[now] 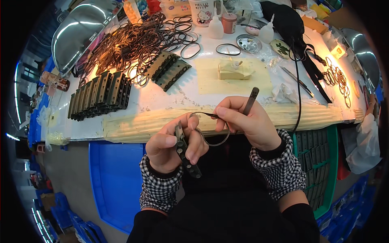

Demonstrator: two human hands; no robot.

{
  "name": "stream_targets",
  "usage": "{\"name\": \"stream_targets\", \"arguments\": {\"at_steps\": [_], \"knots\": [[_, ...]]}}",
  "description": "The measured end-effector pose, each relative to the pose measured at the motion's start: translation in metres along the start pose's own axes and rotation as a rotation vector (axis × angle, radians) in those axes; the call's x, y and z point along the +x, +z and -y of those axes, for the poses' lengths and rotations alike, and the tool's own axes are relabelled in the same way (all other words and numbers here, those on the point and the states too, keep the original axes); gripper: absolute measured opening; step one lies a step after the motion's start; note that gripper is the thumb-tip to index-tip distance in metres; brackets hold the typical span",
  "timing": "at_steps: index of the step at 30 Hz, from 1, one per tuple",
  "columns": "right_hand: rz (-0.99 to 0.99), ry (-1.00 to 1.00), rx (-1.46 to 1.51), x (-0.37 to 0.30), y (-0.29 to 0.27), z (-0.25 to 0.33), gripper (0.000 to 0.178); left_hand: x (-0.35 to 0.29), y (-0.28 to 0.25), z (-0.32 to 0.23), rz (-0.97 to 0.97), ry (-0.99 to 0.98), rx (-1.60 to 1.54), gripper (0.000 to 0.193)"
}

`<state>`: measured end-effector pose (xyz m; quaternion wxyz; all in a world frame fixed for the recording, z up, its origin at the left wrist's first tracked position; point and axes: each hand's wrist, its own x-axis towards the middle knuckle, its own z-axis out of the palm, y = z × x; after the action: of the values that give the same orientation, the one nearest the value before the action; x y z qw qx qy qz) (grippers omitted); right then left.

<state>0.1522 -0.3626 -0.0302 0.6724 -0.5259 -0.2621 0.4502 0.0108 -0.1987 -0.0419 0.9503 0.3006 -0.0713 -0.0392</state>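
Note:
My left hand (160, 148) is closed around a narrow dark bar (181, 150) with round studs along it, tilted with its lower end below the fingers. Between my hands, just in front of the table's near edge, curves a thin dark loop (219, 144) with a ribbed surface. Its left side runs by my left fingertips. Thumb and fingers of my right hand (251, 123) pinch the loop's other side. The same hand also grips dark tweezers (252, 98), flat end pointing up; their tips are hidden.
A tangled pile of loops (125, 46) lies at the far left, with rows of similar bars (99, 95) nearer. A yellowish block (233, 69) sits mid-table. Squeeze bottles (216, 28) stand behind. Below the edge are a blue tray (117, 182) and a green crate (333, 162) of bars.

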Motion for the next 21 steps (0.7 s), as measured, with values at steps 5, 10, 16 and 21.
{"name": "stream_targets", "arguments": {"at_steps": [5, 10, 16, 21], "knots": [[0.013, 0.025, 0.09, 0.0, 0.0, -0.004, 0.02, 0.001, 0.001, 0.002, -0.007, -0.005, -0.038, 0.044], [0.032, 0.046, 0.09, 0.0, -0.001, -0.003, 0.021, 0.0, 0.0, 0.003, -0.021, -0.013, -0.045, 0.043], [0.112, -0.042, 0.161, -0.006, 0.001, -0.002, 0.023, 0.002, -0.002, 0.006, -0.105, 0.027, 0.02, 0.058], [-0.032, -0.222, 0.038, -0.007, -0.003, -0.004, 0.022, 0.004, 0.008, 0.009, -0.281, 0.194, 0.376, 0.08]]}}
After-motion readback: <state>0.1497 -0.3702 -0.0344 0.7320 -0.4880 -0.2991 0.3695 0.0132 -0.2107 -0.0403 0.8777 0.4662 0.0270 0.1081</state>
